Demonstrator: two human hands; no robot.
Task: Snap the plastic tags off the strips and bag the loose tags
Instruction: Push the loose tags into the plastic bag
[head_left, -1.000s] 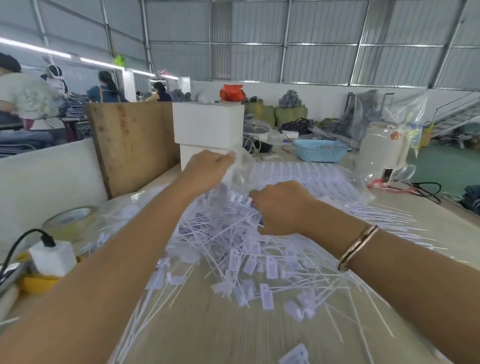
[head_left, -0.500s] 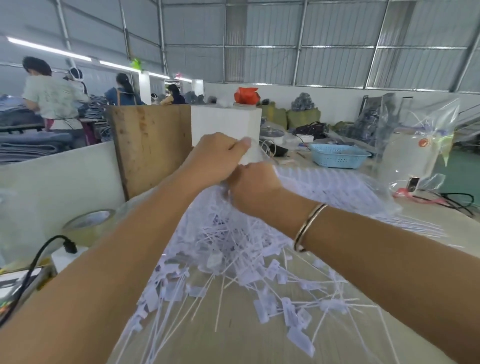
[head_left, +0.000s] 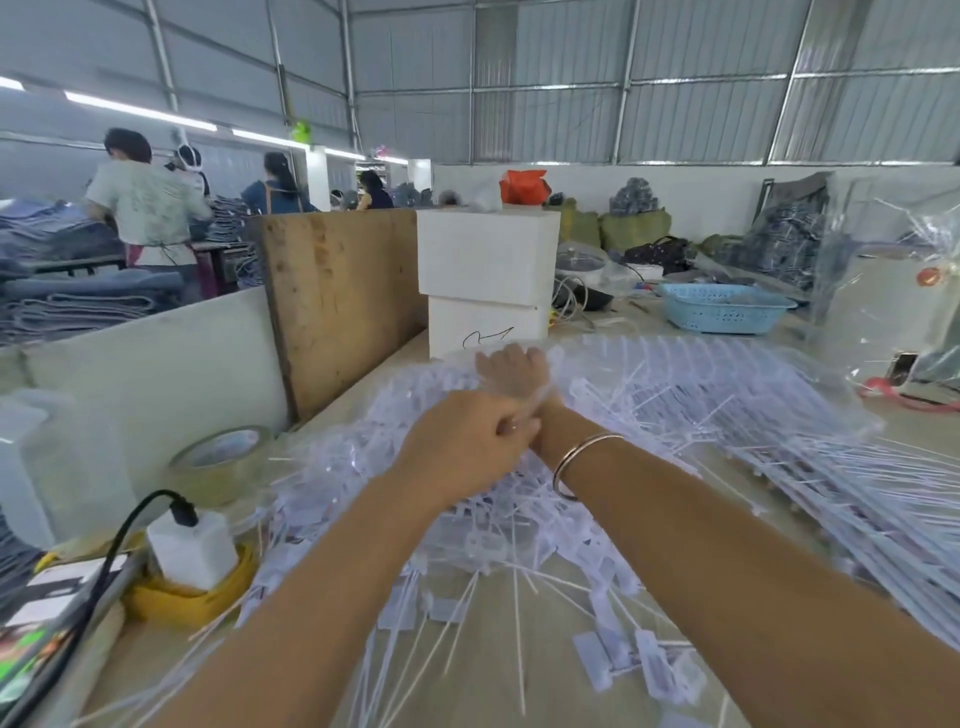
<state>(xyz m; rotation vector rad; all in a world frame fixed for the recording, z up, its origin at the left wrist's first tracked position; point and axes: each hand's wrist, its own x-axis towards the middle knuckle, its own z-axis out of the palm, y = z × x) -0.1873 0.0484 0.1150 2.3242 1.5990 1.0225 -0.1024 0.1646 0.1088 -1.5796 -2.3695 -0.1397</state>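
Plastic tags lie in a loose white heap on the wooden table, their thin tails pointing in all directions. Several single tags rest apart from the heap at its near edge. Uncut strips of tags lie in ordered rows at the right of the heap, extending toward the far right of the table.

A clear plastic bag covers the far part of the heap. The right hand is inside this bag, seen through the film, fingers reaching away from the camera; whether it holds anything cannot be told through the plastic. A thin bangle sits on the right wrist.

The left hand is curled, its fingertips pinching the bag film just beside the right wrist.

At the left of the table stand a roll of clear tape and a white power adapter with a black cable plugged in, set on a yellow object. Two stacked white boxes stand beyond the heap, beside an upright wooden board. A light blue basket sits farther back on the right.
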